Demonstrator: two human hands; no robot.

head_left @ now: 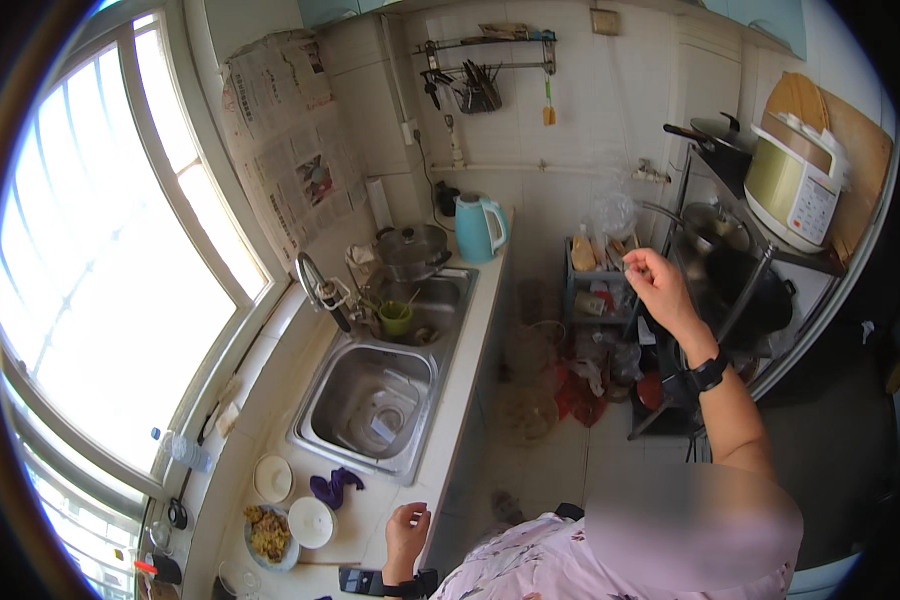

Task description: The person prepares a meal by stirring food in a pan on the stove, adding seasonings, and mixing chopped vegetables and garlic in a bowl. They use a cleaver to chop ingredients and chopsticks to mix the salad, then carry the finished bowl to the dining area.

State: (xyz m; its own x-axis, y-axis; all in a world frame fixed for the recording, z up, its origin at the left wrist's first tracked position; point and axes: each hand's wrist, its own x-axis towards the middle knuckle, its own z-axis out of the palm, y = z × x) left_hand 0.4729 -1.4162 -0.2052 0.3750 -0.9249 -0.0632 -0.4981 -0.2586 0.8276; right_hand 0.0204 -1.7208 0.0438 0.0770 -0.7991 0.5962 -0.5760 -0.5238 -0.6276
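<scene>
My right hand [660,289] is raised in front of the metal shelf rack, fingers loosely bent, with nothing visible in it. A black band [709,373] circles that wrist. Low over the counter's front edge hangs my left hand [406,529], its fingers half curled and apparently holding nothing. Beside its wrist lies a dark flat phone-like device [358,580]. Left of this hand are a white bowl [313,523], a plate of yellowish food [270,536], another pale bowl [273,478] and a crumpled purple cloth [335,487].
A double steel sink [375,405] holds a green cup [395,318]. Behind it are a lidded pot [412,251] and a blue kettle [480,227]. A pressure cooker [795,184] and black pan [724,142] top the rack. Bags [585,390] lie on the floor.
</scene>
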